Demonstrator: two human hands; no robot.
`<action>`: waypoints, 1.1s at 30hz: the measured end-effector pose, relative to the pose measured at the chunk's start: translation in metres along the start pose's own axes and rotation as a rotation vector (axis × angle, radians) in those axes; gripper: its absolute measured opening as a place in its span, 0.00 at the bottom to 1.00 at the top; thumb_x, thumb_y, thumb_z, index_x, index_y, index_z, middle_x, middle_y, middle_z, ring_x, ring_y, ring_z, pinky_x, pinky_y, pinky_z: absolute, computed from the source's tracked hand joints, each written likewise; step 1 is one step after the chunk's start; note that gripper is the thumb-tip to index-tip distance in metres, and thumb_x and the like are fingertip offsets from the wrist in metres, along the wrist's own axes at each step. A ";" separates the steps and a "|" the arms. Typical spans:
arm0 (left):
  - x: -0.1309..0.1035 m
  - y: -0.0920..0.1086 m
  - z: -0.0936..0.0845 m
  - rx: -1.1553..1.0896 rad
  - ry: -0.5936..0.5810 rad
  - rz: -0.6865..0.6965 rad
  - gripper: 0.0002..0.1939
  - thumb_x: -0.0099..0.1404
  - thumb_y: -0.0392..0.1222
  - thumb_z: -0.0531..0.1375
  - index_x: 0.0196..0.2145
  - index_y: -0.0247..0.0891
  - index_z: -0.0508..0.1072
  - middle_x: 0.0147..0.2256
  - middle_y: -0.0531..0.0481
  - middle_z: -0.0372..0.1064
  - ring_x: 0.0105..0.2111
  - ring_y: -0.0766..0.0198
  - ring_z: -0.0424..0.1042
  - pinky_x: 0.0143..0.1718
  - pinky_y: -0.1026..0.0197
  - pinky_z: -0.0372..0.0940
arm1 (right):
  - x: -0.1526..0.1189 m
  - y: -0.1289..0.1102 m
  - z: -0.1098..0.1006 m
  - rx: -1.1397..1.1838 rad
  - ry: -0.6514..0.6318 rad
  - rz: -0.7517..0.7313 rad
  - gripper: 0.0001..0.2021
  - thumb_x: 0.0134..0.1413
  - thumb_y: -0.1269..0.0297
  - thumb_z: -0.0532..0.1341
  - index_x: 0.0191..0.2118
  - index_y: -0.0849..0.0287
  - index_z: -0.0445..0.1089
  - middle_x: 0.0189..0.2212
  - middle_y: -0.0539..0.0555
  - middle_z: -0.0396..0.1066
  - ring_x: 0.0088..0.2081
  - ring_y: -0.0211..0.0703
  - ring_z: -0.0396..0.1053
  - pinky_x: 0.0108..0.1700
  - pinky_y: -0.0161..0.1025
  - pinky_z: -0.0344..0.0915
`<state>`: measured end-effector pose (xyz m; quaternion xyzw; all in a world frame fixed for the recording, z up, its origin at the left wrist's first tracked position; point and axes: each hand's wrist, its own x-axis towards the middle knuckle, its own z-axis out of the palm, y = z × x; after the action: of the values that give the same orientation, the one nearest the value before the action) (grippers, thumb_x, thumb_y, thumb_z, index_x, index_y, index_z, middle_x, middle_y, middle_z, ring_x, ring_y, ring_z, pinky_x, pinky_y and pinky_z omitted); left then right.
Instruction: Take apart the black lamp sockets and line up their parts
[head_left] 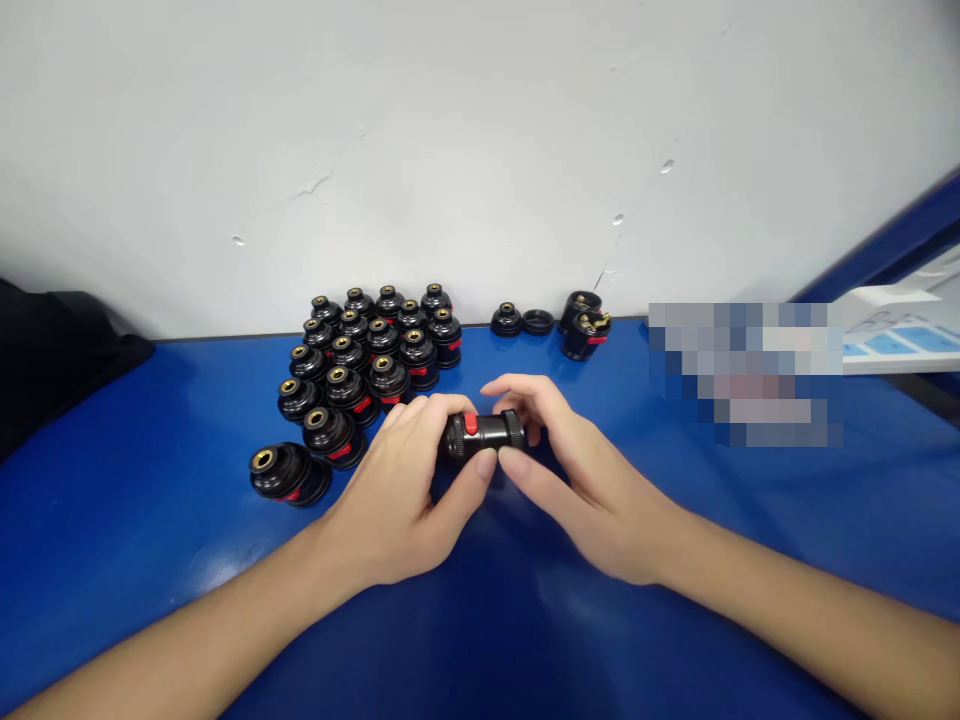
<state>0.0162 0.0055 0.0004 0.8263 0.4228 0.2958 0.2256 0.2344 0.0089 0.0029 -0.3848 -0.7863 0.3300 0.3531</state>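
Observation:
A black lamp holder (491, 433) with a red switch key lies on its side between my hands, just above the blue table or touching it; I cannot tell which. My left hand (416, 470) is closed around its left end, thumb along the near side. At the right end, the fingers and thumb of my right hand (562, 460) curl around a black ribbed ring (514, 428). To the left stand several similar lamp holders (341, 390) in rows, upright, brass-threaded necks on top, some with red keys showing.
Near the wall (480, 160) sit a black domed cap (506, 319), a black ring (538, 321) and two open lamp holder bodies (581, 335) with brass parts inside. A blurred patch covers the table's right side. Dark cloth (60, 350) lies far left, a white box (900, 330) far right.

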 end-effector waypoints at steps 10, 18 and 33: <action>0.001 -0.001 0.000 0.000 -0.003 -0.003 0.10 0.79 0.48 0.56 0.52 0.43 0.67 0.42 0.49 0.71 0.39 0.56 0.67 0.42 0.50 0.62 | 0.000 0.001 -0.001 0.014 -0.013 0.034 0.13 0.77 0.56 0.52 0.58 0.55 0.62 0.39 0.52 0.70 0.38 0.45 0.70 0.41 0.44 0.68; 0.001 0.000 0.000 -0.010 -0.007 -0.008 0.10 0.79 0.48 0.56 0.52 0.43 0.67 0.42 0.49 0.71 0.39 0.55 0.68 0.42 0.50 0.62 | 0.001 0.002 0.000 0.028 0.049 -0.037 0.12 0.74 0.58 0.58 0.57 0.54 0.63 0.38 0.52 0.70 0.38 0.45 0.70 0.41 0.43 0.68; 0.000 0.000 0.000 -0.002 -0.032 -0.007 0.11 0.80 0.49 0.55 0.53 0.43 0.67 0.43 0.47 0.71 0.41 0.54 0.68 0.43 0.49 0.62 | -0.002 0.001 0.000 0.008 -0.013 0.065 0.14 0.79 0.57 0.49 0.59 0.56 0.63 0.34 0.49 0.68 0.34 0.44 0.68 0.39 0.45 0.65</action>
<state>0.0160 0.0051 0.0001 0.8294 0.4217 0.2819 0.2341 0.2361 0.0077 0.0018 -0.4064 -0.7744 0.3472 0.3386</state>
